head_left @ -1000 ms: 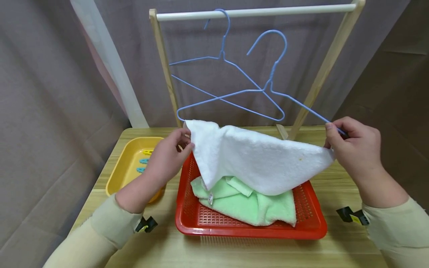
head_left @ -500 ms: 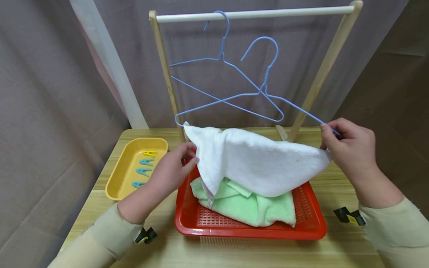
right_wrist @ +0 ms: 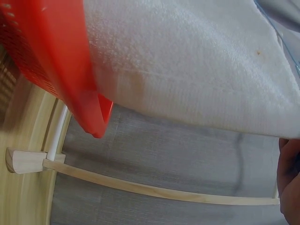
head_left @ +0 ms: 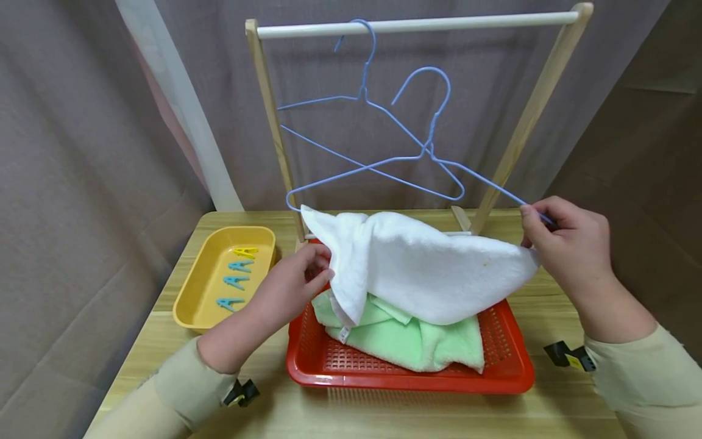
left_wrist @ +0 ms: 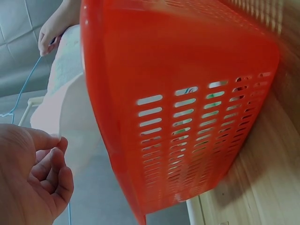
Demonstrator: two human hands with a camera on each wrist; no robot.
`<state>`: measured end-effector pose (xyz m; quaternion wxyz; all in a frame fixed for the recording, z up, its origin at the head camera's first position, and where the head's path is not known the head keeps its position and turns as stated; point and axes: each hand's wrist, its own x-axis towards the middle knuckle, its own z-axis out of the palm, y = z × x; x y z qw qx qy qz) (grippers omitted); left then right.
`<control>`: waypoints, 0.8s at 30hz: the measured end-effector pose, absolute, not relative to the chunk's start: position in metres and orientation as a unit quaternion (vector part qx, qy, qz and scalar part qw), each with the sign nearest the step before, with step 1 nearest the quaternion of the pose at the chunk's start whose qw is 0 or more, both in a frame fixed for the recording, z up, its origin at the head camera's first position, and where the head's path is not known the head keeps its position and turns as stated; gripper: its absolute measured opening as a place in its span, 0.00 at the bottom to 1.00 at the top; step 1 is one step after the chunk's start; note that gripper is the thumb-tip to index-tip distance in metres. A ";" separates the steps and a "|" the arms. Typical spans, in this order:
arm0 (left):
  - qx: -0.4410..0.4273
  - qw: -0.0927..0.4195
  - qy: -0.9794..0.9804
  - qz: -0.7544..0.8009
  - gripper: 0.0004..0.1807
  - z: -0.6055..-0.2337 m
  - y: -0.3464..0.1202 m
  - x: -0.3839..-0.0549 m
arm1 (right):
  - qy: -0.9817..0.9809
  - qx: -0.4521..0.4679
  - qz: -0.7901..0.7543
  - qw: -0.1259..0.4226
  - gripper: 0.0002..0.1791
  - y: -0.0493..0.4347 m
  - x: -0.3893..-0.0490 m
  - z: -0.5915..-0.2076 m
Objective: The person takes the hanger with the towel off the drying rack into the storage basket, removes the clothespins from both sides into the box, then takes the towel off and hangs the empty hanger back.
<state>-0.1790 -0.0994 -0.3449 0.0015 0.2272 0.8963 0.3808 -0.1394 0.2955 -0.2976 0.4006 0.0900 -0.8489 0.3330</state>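
Note:
A white towel (head_left: pixel 417 268) hangs over the hidden lower bar of a blue wire clothes hanger (head_left: pixel 432 129), whose hook points up. My left hand (head_left: pixel 287 283) pinches the towel's left edge between thumb and fingers, as the left wrist view also shows at the edge of the white towel (left_wrist: pixel 70 108). On the other side my right hand (head_left: pixel 573 244) grips the hanger's right end, with the towel's corner at its fingertips. Under the towel, a light green towel (head_left: pixel 406 350) lies folded in a red plastic basket (head_left: pixel 411 382).
Behind stands a wooden rack with a white rail (head_left: pixel 466 25), from which a second blue hanger (head_left: pixel 364 73) hangs. To the left, a yellow tray (head_left: pixel 203 277) holds a yellow clothespin (head_left: pixel 245 252) and several blue clothespins (head_left: pixel 236 281). Curtains enclose the wooden table.
The hanger and towel have come down and slightly left with my right hand. My left hand has moved down and right along the towel's edge, bunching its left part and uncovering more of the tray.

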 end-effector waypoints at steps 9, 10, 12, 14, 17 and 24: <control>0.223 0.059 0.908 0.349 0.14 -0.344 -0.095 -0.174 | -0.839 0.078 0.349 0.411 0.09 0.296 -0.141 -0.298; 0.224 0.060 0.910 0.343 0.13 -0.345 -0.095 -0.174 | -0.837 0.077 0.353 0.411 0.09 0.296 -0.141 -0.297; 0.225 0.059 0.914 0.334 0.13 -0.346 -0.095 -0.174 | -0.833 0.078 0.360 0.412 0.09 0.296 -0.141 -0.297; 0.223 0.054 0.919 0.322 0.12 -0.348 -0.097 -0.174 | -0.833 0.079 0.360 0.412 0.10 0.297 -0.141 -0.297; 0.220 0.045 0.924 0.309 0.10 -0.351 -0.099 -0.176 | -0.833 0.080 0.365 0.409 0.09 0.298 -0.140 -0.297; 0.206 0.005 0.929 0.309 0.07 -0.348 -0.108 -0.183 | -0.838 0.072 0.368 0.397 0.09 0.299 -0.138 -0.297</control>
